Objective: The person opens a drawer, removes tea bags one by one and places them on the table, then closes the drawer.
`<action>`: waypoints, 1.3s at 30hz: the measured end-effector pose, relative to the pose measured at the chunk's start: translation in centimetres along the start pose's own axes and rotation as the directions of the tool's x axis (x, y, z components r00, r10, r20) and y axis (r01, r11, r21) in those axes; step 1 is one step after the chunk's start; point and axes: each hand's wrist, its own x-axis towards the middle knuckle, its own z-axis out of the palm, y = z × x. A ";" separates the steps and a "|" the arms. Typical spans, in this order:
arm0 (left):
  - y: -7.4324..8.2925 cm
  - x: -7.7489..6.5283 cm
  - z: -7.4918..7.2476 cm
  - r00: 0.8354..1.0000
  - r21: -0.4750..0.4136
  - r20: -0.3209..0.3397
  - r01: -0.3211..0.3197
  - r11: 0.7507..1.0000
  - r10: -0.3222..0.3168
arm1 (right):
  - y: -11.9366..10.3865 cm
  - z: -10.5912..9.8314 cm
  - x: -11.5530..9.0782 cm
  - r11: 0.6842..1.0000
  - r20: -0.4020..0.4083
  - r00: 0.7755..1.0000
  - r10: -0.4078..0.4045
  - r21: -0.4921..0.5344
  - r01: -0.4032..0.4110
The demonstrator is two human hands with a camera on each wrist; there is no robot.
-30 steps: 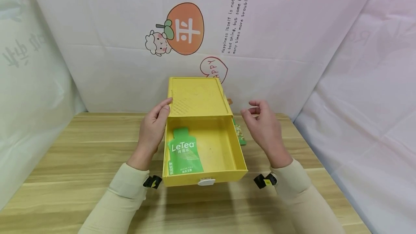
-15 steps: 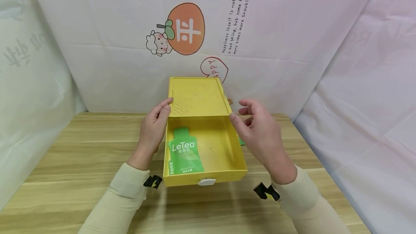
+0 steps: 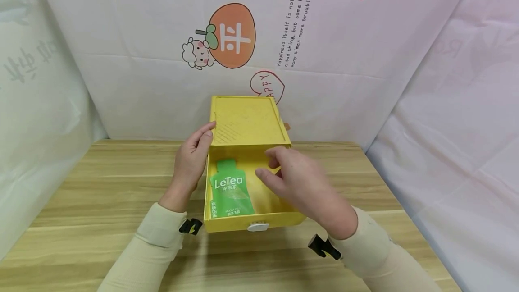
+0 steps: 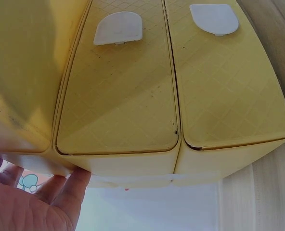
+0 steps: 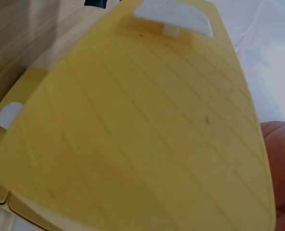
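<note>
A yellow drawer cabinet (image 3: 249, 118) stands at the back of the table, its top drawer (image 3: 255, 223) pulled far out. Flat against the drawer's left side lies a green LeTea pouch (image 3: 231, 195). My left hand (image 3: 192, 154) steadies the cabinet's left side, thumb near the front edge; in the left wrist view its fingers (image 4: 72, 195) touch the yellow side wall. Over the right half of the drawer hovers my right hand (image 3: 300, 181), thumb and forefinger apart with nothing between them. The drawer front (image 5: 147, 125) hides most of this hand in the right wrist view.
Two lower drawers (image 4: 118, 91) with white pull tabs (image 4: 118, 28) are closed beneath the open one. A small brown-orange thing (image 3: 287, 126) shows behind the cabinet's right side. The white printed cloth (image 3: 324, 102) hangs behind the wooden table (image 3: 121, 184).
My right hand has moved left, from beside the cabinet's right side to over the open drawer. The left hand, the drawer and the pouch have stayed in place.
</note>
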 end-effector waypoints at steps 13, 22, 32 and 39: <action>0.0 0.0 0.0 1.000 0.009 -0.005 -0.006 1.000 0.006 | -0.8 1.5 0.8 0.998 0.250 0.968 0.009 -0.070 0.009; 0.0 -0.1 0.0 1.000 0.013 -0.003 -0.007 1.000 0.007 | -1.1 2.4 1.5 0.995 0.356 0.933 -0.054 -0.057 0.079; 0.1 -0.1 0.0 1.000 0.030 -0.003 0.002 1.000 -0.002 | -1.6 2.8 1.9 0.997 0.399 0.916 -0.048 -0.032 0.066; 0.2 -0.1 0.0 1.000 0.031 -0.006 0.012 0.999 -0.012 | -1.5 2.8 2.1 0.999 0.435 0.899 -0.049 0.028 0.041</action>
